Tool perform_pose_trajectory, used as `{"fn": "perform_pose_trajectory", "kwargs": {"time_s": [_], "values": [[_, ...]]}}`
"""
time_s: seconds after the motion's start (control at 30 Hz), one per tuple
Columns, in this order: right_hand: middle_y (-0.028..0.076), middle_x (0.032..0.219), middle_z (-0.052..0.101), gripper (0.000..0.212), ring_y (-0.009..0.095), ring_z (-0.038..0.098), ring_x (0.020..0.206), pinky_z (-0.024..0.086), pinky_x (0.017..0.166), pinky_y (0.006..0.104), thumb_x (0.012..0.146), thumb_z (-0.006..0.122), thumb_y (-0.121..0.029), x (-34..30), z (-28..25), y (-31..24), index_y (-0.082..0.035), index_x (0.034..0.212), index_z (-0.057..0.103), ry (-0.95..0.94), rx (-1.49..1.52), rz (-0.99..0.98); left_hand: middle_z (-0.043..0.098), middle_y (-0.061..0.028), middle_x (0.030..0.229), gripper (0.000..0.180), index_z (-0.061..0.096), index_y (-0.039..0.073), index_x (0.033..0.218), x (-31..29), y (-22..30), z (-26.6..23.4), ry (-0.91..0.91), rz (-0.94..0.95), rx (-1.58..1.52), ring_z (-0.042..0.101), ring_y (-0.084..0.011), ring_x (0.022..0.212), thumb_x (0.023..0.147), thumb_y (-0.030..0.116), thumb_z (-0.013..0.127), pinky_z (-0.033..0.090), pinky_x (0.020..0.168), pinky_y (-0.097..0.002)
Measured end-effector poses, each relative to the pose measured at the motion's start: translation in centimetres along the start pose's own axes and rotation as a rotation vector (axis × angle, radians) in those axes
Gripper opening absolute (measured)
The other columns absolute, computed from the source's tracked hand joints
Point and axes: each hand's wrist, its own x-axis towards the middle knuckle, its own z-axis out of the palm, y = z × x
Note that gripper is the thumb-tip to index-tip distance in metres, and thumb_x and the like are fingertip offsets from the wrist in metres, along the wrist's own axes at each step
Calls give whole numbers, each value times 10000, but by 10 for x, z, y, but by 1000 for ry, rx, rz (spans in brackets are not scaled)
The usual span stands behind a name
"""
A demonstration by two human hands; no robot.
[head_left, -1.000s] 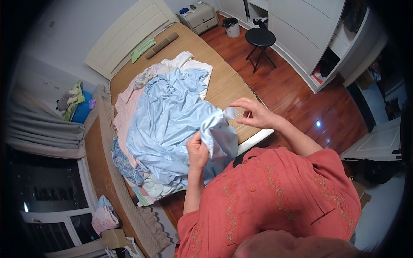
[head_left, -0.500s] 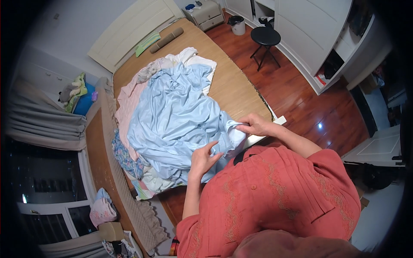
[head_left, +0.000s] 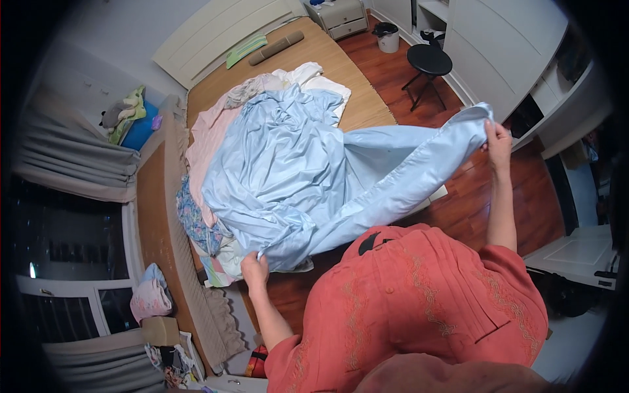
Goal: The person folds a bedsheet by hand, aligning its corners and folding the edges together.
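A large light blue sheet (head_left: 288, 157) lies rumpled over the bed, its near edge drawn out wide between my two hands. My right hand (head_left: 497, 145) grips one corner, raised off to the right beyond the bed's side. From that corner a long fold slants back down to the mattress. Near the bed's foot, my left hand (head_left: 255, 268) pinches another part of the sheet's edge. Under the blue sheet, a pink cloth (head_left: 208, 164), a white cloth (head_left: 331, 88) and a blue floral cloth (head_left: 193, 213) show at its borders.
The bed (head_left: 363, 105) carries a rolled brown bolster (head_left: 277, 48) and a green striped cloth (head_left: 247, 51) by the headboard. Right of it stand a black stool (head_left: 429, 61), a bin (head_left: 387, 39) and a nightstand (head_left: 341, 18). A padded ledge (head_left: 154, 190) runs along the left.
My right hand has swung up and right, pulling the sheet's corner out past the bed. My left hand, open before, has moved left and taken hold of the edge.
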Motion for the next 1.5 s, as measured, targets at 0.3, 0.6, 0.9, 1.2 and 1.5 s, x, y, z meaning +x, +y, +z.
{"fn": "perform_pose_trajectory", "kwargs": {"time_s": [0.3, 0.6, 0.9, 1.2, 1.5], "values": [[-52, 623, 504, 205, 26, 438, 518, 338, 444, 201, 909, 597, -214, -30, 76, 2, -18, 879, 652, -296, -61, -49, 605, 40, 801, 208, 660, -22, 880, 56, 67, -42, -32, -81, -1079, 523, -46, 727, 917, 170, 586, 408, 641, -203], [62, 797, 583, 151, 142, 543, 728, 442, 637, 287, 859, 601, -125, -64, 104, 15, 9, 927, 615, -658, -303, -181, 659, -36, 888, 220, 615, 20, 1033, 90, 139, -34, -244, -248, -1626, 620, -118, 755, 937, 211, 560, 513, 656, -271], [112, 995, 622, 169, 272, 547, 1062, 405, 921, 340, 814, 581, -28, -104, 157, -14, -15, 977, 622, -928, -84, -512, 580, 41, 710, 233, 635, 48, 909, 79, 170, -16, -277, -6, -1264, 486, -33, 585, 964, 239, 513, 382, 514, -214], [97, 663, 557, 151, 175, 491, 596, 421, 582, 310, 889, 573, -149, -141, 193, -25, 1, 881, 585, -1281, -158, -164, 586, 24, 708, 212, 663, 33, 918, 11, 209, 26, -628, 176, -1072, 493, -48, 658, 935, 189, 520, 409, 571, -228], [88, 714, 588, 175, 140, 542, 666, 447, 614, 294, 859, 593, -132, -160, 206, -12, -6, 979, 575, -1294, -58, -35, 600, 29, 831, 381, 629, 7, 979, -19, 195, 33, -750, 74, -1419, 500, -47, 721, 967, 363, 491, 407, 625, -211]]}}
